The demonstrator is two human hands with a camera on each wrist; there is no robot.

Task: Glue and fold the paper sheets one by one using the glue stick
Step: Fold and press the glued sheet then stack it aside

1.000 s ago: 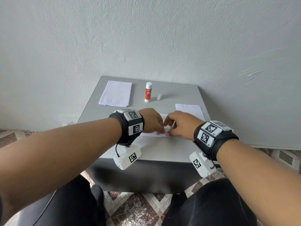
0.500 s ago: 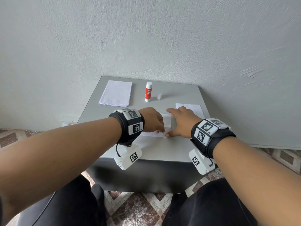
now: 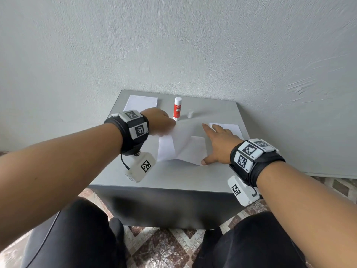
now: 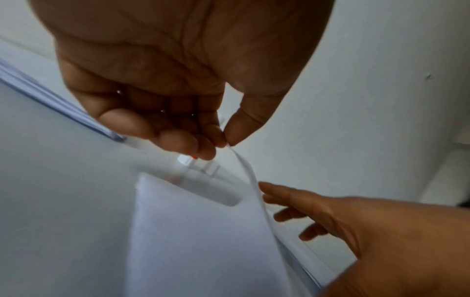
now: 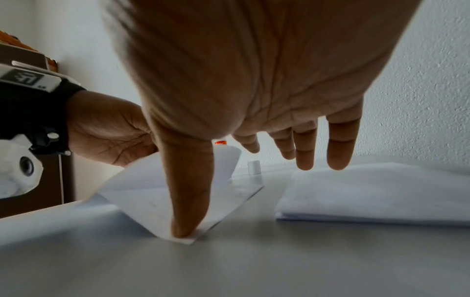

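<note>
- Fingers: the corner of a white paper sheet [image 3: 181, 146] is pinched between thumb and fingertips [image 4: 203, 144] of the left hand [image 3: 161, 120] and held lifted off the surface; the fingers of the right hand [image 3: 218, 144] are kept straight and spread, with the thumb [image 5: 188, 201] pressed on the sheet's near corner.
- Grey rectangular table [image 3: 173, 176]: set against a pale textured wall [image 3: 173, 45]; all items below are carried on it.
- White paper sheet: placed at the table's middle, one side raised, the other pinned flat.
- Stack of white paper [image 3: 142, 102]: laid at the far left corner.
- Second white paper pile [image 3: 229, 128]: laid at the right edge, just beyond the right hand.
- Red-and-white glue stick [image 3: 177, 108]: stood upright at the far middle.
- Small white cap [image 3: 190, 114]: stood just right of the glue stick.
</note>
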